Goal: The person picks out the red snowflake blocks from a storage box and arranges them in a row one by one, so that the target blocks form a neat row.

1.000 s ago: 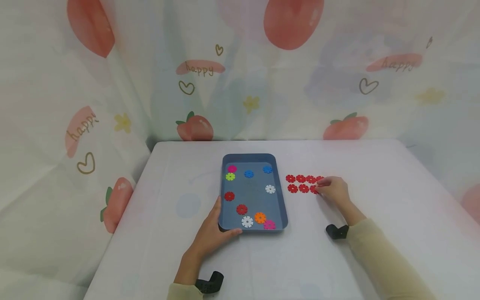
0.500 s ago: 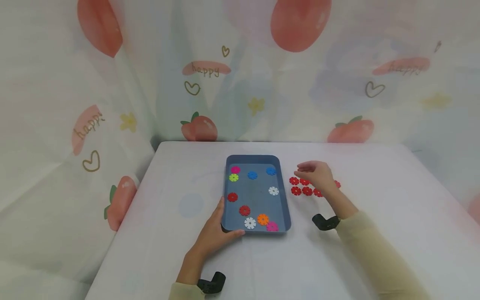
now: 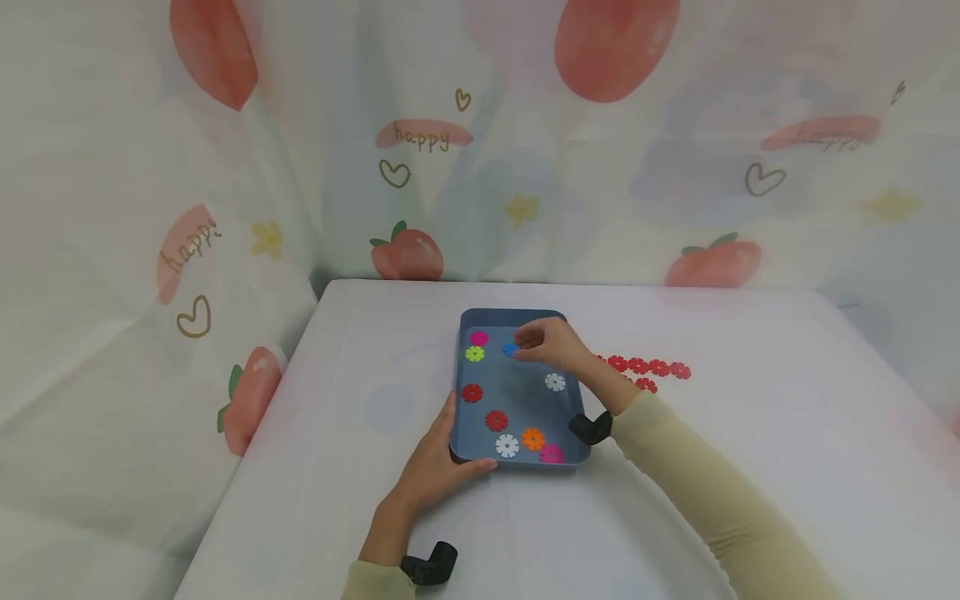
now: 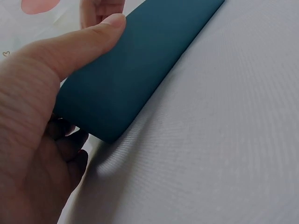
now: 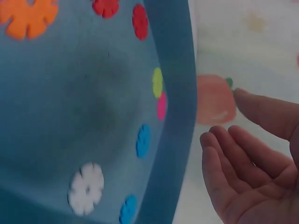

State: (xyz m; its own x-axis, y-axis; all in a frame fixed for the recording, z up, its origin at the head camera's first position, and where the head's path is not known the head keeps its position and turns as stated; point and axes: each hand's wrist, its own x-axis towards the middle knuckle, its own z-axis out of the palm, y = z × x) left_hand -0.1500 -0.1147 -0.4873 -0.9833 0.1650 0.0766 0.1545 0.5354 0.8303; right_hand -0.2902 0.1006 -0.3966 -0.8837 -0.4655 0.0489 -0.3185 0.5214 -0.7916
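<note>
My left hand (image 3: 431, 473) grips the near left corner of a blue-grey tray (image 3: 517, 315). In the left wrist view its thumb lies against the tray wall (image 4: 119, 79), with fingers bent beneath the corner. Over the far part of the tray hovers my right hand (image 3: 551, 343), beside a blue flower-shaped disc (image 3: 509, 351). The right wrist view shows nothing between its loosely bent fingers and thumb. Notched discs lie scattered in the tray: white (image 3: 555, 382), yellow (image 3: 475, 354), red (image 3: 496, 421), orange (image 3: 533, 439) and pink (image 3: 551, 454).
To the right of the tray, red discs (image 3: 637, 366) lie in two rows on the white tablecloth (image 3: 750, 467); my right forearm partly covers them. A patterned curtain (image 3: 570, 192) hangs behind the table and along its left side.
My right hand has left the red discs and moved left over the tray. The back red row now shows a disc at its right end. My left hand keeps its hold on the tray.
</note>
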